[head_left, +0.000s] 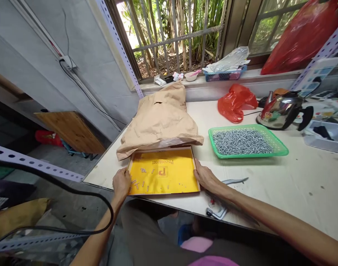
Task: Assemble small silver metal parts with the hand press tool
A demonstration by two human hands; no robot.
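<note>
A shallow yellow tray with printed lettering lies at the table's front edge, between my two hands. My left hand grips its left side, fingers closed on the rim. On the right side, my right hand is closed round the opposite rim. Several small metal pins are scattered over the tray's left half, with tiny bits towards its right. The tray's far edge meets the mouth of a large brown paper bag, which lies on its side behind it.
A green basket full of small metal pins stands to the right. Behind it are a red plastic bag and a steel kettle. A grey-handled tool and a small clamp-like metal piece lie near my right forearm. A black cable hangs at left.
</note>
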